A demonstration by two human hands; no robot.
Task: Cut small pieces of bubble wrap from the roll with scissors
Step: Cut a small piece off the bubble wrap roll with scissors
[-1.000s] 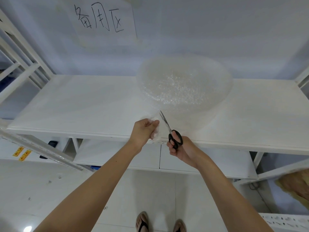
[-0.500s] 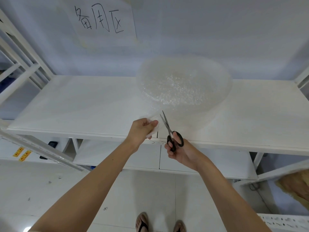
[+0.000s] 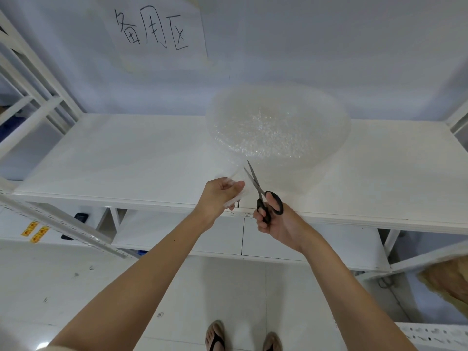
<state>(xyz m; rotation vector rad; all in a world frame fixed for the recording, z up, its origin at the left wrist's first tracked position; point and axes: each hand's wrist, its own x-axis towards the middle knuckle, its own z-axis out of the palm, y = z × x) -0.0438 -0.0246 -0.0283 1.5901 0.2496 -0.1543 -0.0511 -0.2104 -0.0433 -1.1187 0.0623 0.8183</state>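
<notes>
A big clear roll of bubble wrap stands on the white shelf, its loose end hanging toward the front edge. My left hand pinches that loose end of bubble wrap at the shelf's front. Just to its right, my right hand grips black-handled scissors. Their blades are parted and point up toward the roll, with the wrap's edge between them.
A paper sign with handwriting hangs on the wall above. White rack posts rise at the left, and a lower shelf sits beneath. My sandalled feet stand on the tiled floor. A brown object lies at the right.
The scissor blades, shut a second ago, have parted wider. My right hand shifted slightly down and my left hand drew the wrap's end a little to the left.
</notes>
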